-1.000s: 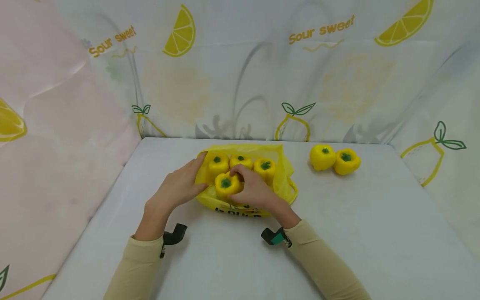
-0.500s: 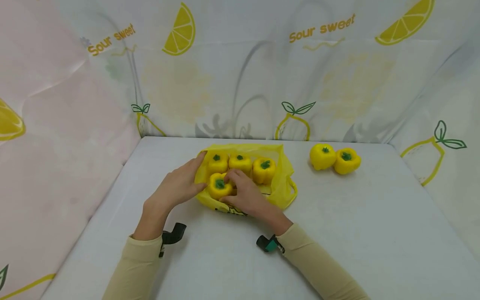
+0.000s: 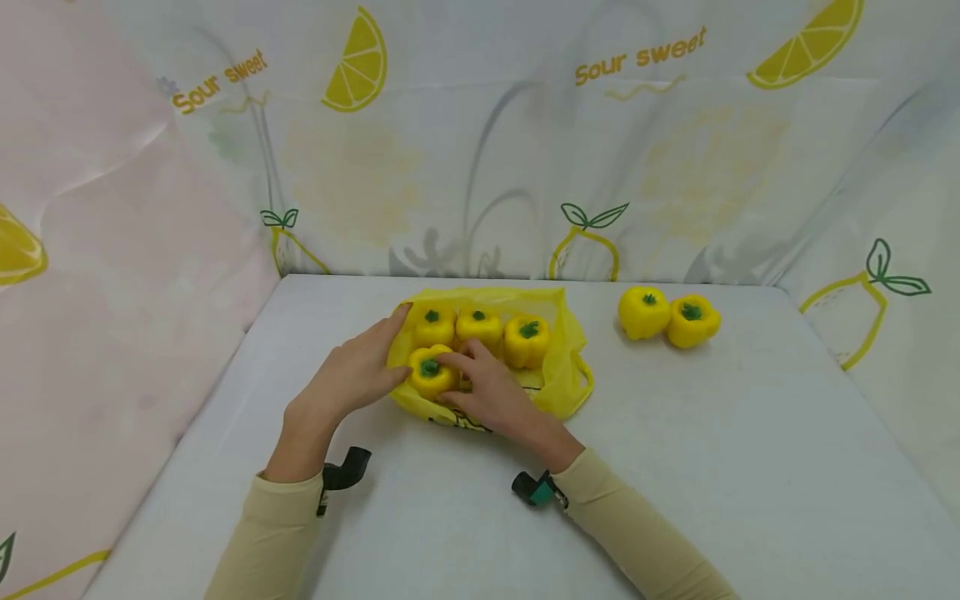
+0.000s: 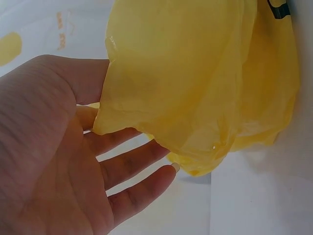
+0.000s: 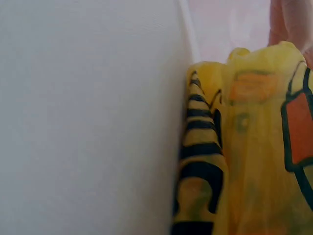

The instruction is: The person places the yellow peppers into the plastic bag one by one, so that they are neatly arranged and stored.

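Note:
A yellow plastic bag [image 3: 566, 367] lies on the table with its mouth facing up, several yellow bell peppers inside. Three peppers form a back row; a front-left bell pepper [image 3: 432, 379] sits by the bag's left side. My left hand [image 3: 352, 375] is at that side, its thumb and fingers fairly straight and spread, tips behind the bag's film [image 4: 171, 73] in the left wrist view. Inside the mouth, my right hand [image 3: 495, 392] has its index fingertip at the front-left pepper and its thumb low beside it. In the right wrist view the bag's printed side [image 5: 254, 147] hides most of the hand.
Two more yellow bell peppers [image 3: 643, 313] [image 3: 693, 322] stand side by side on the white table [image 3: 675, 467], right of the bag. A lemon-printed cloth [image 3: 480, 150] hangs behind the table. A bag handle [image 3: 585, 379] loops out at right.
The front-left pepper has shifted left inside the bag. My right hand held it a second ago and moved left; its grip has since loosened. My left hand has stayed nearly still.

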{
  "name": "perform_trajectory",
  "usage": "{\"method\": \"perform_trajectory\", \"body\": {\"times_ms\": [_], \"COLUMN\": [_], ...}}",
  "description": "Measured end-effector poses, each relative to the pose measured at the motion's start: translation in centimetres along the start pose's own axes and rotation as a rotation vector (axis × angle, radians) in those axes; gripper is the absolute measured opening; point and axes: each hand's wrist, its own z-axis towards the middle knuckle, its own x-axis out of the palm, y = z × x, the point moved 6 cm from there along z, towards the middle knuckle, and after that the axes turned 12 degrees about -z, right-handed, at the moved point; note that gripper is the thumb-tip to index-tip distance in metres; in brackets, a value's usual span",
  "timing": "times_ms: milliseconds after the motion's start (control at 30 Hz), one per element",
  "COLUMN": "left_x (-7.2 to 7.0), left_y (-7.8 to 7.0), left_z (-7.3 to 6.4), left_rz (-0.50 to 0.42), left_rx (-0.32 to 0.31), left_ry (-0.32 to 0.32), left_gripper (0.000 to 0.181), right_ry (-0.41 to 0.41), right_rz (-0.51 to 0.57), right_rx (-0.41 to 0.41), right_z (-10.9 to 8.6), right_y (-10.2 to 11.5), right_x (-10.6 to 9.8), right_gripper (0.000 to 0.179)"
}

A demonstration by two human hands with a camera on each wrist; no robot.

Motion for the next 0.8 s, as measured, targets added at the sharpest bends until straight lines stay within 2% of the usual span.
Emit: {"method": "perform_trajectory", "body": {"times_ms": [133,267,400,533,667,800], "left_x": [0.0,0.1,0.1,0.2,0.2,0.3], "left_y": [0.1,0.1,0.2,0.2,0.3,0.2], "left_z": [0.0,0.0,0.1,0.2,0.2,0.2], "left_rz": [-0.003,-0.003,0.004,0.011,0.013,0.015], "left_rx": [0.000,-0.002,0.002,0.012,0.013,0.015], "left_ry": [-0.001,-0.002,-0.003,-0.008,-0.013,-0.014], "left_gripper": [0.085,0.085,0.085,0.086,0.087,0.087], "right_ry": [0.046,0.048,-0.042,-0.134,-0.186,-0.214], "right_rz": [0.016,0.093,0.142,0.131,0.111,0.024], "right_rx": [0.017,0.071,0.083,0.103,0.167,0.271], "right_z": [0.1,0.3,0.2,-0.3,-1.1,-2.1], "right_y": [-0.3,-1.1,-2.5,-4.4,-6.7,-9.6], "right_x": [-1.0,-3.4,-7.0,-10.1,-12.3,-13.9], "right_gripper": [0.049,0.050,0.048,0.047,0.048,0.050]}}
